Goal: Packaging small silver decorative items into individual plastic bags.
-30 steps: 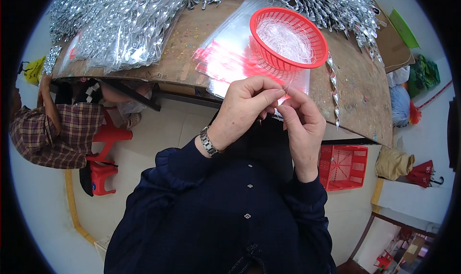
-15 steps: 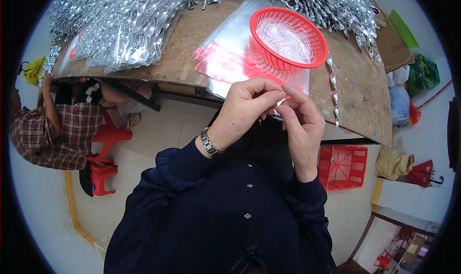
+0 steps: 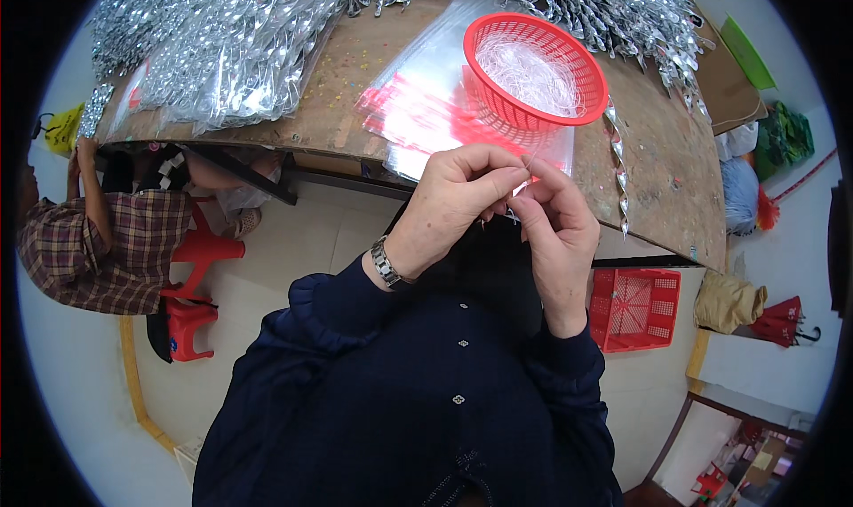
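Close together at the table's front edge, my left hand (image 3: 459, 190) and my right hand (image 3: 559, 225) both pinch with thumb and forefinger. A thin, pale thread (image 3: 530, 164) runs up between the fingertips. Just below it a small bit of shiny silver (image 3: 519, 190) shows; the fingers hide most of it. Beyond my hands a red plastic basket (image 3: 590, 73) holds a tangle of clear thread (image 3: 531, 73). The basket stands on a stack of clear plastic bags (image 3: 425, 80) with red-printed ends. One twisted silver strip (image 3: 618, 169) lies to the right, its end over the edge.
Silver twisted strips (image 3: 604, 18) are heaped along the back of the wooden table (image 3: 662, 160); bagged ones (image 3: 240, 63) lie at left. A red crate (image 3: 635, 310) is below at right. At far left, a person in a plaid shirt (image 3: 111, 249) works by red stools (image 3: 191, 329).
My hands keep nearly the same pinch and place, with only slight finger movement. The person at far left has shifted their hands a little at the table's edge.
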Demonstrator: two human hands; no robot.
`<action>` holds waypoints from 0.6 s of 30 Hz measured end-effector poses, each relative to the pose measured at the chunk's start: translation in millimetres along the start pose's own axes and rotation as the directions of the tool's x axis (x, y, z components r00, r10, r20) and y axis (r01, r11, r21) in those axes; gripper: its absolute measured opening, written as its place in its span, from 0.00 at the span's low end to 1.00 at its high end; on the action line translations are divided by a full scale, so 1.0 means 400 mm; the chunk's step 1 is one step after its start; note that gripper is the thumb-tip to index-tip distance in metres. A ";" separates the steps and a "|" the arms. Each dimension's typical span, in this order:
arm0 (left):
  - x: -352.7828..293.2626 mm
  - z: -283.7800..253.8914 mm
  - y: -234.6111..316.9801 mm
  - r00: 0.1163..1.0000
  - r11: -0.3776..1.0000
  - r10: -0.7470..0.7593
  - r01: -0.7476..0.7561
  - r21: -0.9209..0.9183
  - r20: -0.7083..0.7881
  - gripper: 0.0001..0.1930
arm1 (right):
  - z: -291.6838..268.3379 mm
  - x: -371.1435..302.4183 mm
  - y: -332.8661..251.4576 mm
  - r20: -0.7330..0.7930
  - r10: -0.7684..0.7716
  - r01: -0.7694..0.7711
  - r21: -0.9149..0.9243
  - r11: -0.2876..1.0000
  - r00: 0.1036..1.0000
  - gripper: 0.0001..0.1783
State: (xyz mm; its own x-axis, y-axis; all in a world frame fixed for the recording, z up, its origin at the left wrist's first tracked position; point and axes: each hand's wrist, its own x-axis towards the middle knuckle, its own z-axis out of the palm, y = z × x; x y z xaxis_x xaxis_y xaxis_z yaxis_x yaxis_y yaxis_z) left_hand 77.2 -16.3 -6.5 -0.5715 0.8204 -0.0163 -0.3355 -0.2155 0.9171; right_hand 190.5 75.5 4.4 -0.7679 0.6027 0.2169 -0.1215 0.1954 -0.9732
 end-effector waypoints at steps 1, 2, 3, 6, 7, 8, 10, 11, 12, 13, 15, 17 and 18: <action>0.000 0.001 0.002 1.000 1.000 0.002 -0.002 -0.002 0.005 0.08 | 0.000 0.000 0.001 0.004 0.001 -0.001 0.005 1.000 1.000 0.19; 0.000 0.001 0.003 1.000 1.000 0.002 -0.002 -0.003 0.006 0.08 | 0.000 0.000 0.001 0.007 0.001 -0.001 0.010 1.000 1.000 0.20; 0.000 0.001 0.002 1.000 1.000 0.007 -0.007 0.001 0.010 0.08 | -0.001 0.000 0.002 0.008 0.002 -0.002 0.011 1.000 1.000 0.20; 0.001 0.001 0.001 1.000 1.000 0.014 -0.014 0.001 0.015 0.07 | -0.002 0.000 0.003 0.015 0.015 -0.015 -0.001 1.000 1.000 0.20; 0.001 0.001 0.001 1.000 1.000 0.015 -0.015 -0.002 0.017 0.07 | -0.002 0.000 0.004 0.015 0.011 -0.011 -0.003 1.000 1.000 0.19; 0.001 0.000 0.000 1.000 1.000 0.016 -0.016 -0.002 0.017 0.07 | -0.002 0.000 0.005 0.015 0.007 -0.006 -0.005 1.000 1.000 0.19; 0.001 -0.003 -0.001 0.999 0.999 0.027 -0.027 0.016 0.023 0.07 | -0.003 0.001 0.003 0.018 0.013 -0.013 -0.014 1.000 1.000 0.19; 0.000 -0.003 0.001 0.999 0.999 0.028 -0.029 0.016 0.023 0.07 | -0.005 0.002 0.002 0.021 0.021 -0.020 -0.024 1.000 1.000 0.19; -0.001 -0.003 0.005 0.999 0.998 0.036 -0.037 0.040 0.026 0.06 | -0.010 0.004 0.000 0.021 0.020 -0.019 -0.024 1.000 1.000 0.19; -0.002 -0.002 0.010 0.999 0.997 0.044 -0.046 0.064 0.030 0.06 | -0.021 0.009 -0.002 0.036 0.020 -0.018 -0.049 0.999 0.999 0.18; -0.001 -0.002 0.022 0.993 0.980 0.107 -0.112 0.163 0.045 0.05 | -0.046 0.020 -0.011 0.051 0.018 -0.014 -0.076 0.997 0.999 0.18; 0.003 -0.003 0.031 0.984 0.949 0.168 -0.179 0.258 0.067 0.05 | -0.073 0.035 -0.030 0.087 -0.047 0.063 -0.188 0.980 0.995 0.17; 0.005 -0.004 0.034 0.966 0.905 0.238 -0.258 0.339 0.100 0.04 | -0.081 0.040 -0.043 0.092 -0.054 0.072 -0.207 0.976 0.994 0.17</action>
State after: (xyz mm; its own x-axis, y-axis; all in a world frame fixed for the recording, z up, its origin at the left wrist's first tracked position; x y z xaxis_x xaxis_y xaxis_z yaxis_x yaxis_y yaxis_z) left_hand 70.1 -18.6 5.4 -0.5568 0.7946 0.2420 0.0979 -0.2266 0.9691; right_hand 200.6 107.0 27.1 -0.8151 0.5171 0.2613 -0.0441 0.3943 -0.9179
